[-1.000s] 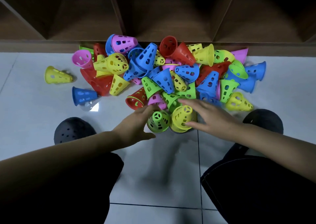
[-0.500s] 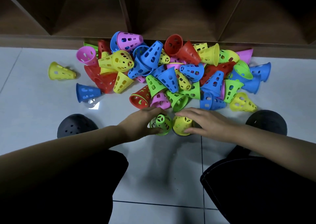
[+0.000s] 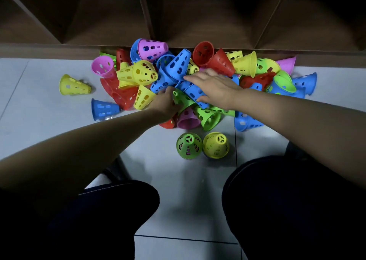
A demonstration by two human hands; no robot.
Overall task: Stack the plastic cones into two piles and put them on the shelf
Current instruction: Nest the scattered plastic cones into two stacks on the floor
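Green cone [image 3: 189,145] and yellow cone [image 3: 215,144] upright, tips up, side by side on bare floor [image 3: 168,180] just short of the pile [image 3: 178,65]. Left hand [image 3: 167,101] at pile's near edge, fingers buried, grip unclear. Right hand [image 3: 214,87] fingers spread flat on a sideways blue cone [image 3: 193,92]. Shelf [image 3: 198,31] edge directly behind pile.

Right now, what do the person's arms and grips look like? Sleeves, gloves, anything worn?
No gloves: left grip and right grip are bare hands, with no ring, watch or band visible. Both forearms are bare too, the left forearm and right forearm; no sleeve shows in view. Dark trousers cover the knees.
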